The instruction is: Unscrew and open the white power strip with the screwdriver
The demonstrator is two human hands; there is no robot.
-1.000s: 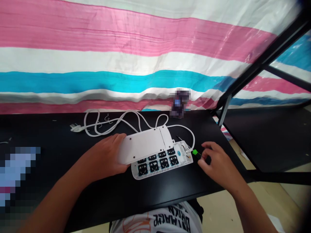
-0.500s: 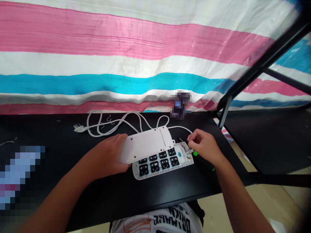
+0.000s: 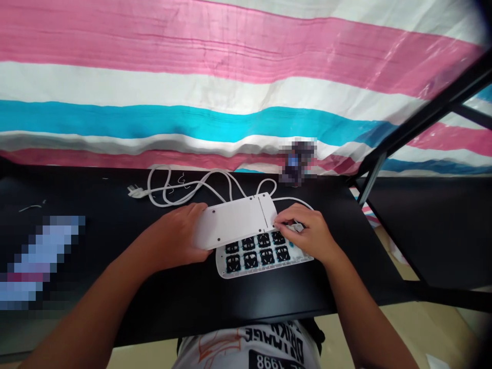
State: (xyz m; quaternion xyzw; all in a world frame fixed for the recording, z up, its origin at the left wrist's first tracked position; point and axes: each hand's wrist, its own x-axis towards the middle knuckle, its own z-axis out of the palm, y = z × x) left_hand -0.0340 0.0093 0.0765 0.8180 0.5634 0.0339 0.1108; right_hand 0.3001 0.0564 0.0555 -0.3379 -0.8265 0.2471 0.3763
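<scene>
White cover (image 3: 238,221) | left hand's (image 3: 188,233) grip: on cover | right hand's (image 3: 303,228) grip: narrow | shirt (image 3: 246,348): "1998"

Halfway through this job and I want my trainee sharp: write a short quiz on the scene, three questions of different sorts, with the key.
1. Multiple choice: what grips the left end of the white cover?
A) The right hand
B) The left hand
C) A clamp
2. True or false: the plug is pushed into one of the black sockets.
3. Fill in the number: in the open housing, the row of black sockets nearest the person's body shows ____ units.

Key: 1 B; 2 False, the plug lies on the table; 3 four.
</scene>
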